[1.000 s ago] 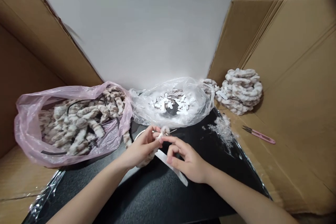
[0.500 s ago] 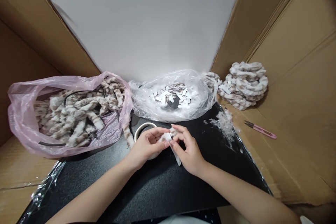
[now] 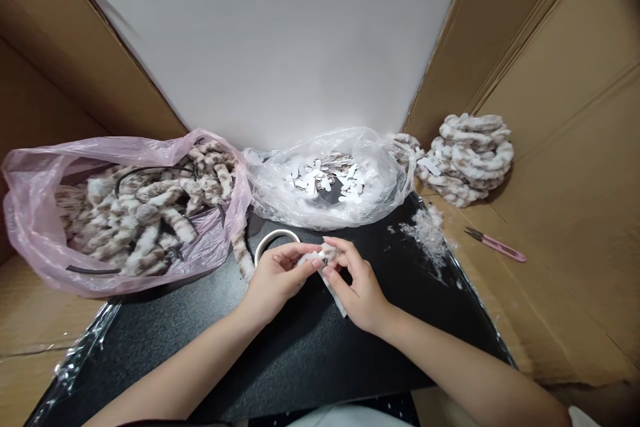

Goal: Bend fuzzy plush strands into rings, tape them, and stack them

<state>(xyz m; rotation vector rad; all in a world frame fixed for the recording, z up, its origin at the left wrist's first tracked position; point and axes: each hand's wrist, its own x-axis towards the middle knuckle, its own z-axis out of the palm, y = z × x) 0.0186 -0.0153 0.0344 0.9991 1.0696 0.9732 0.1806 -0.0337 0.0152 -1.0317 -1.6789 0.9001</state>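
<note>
Over the middle of the black table, my left hand point(image 3: 276, 280) and my right hand point(image 3: 361, 290) meet fingertip to fingertip. Both pinch a white and brown furry cord point(image 3: 329, 251), mostly hidden by the fingers. A white tape strip point(image 3: 338, 298) hangs from the pinch beside my right thumb. Just behind my left hand lies a roll of white tape point(image 3: 274, 234), partly covered. Another length of furry cord point(image 3: 243, 259) trails out of the pink bag near it.
At left, a pink plastic bag point(image 3: 30, 213) holds many furry cords. A clear plastic bag point(image 3: 280, 213) with white tags stands behind my hands. To the right are a bundle of furry coils point(image 3: 467, 160), loose fluff point(image 3: 427, 233) and pink thread snips point(image 3: 496, 245). Cardboard walls point(image 3: 560, 113) flank the table.
My fingers have shifted slightly around the furry cord, and more of the hanging tape strip shows. The view has moved a little; the other things stay in place.
</note>
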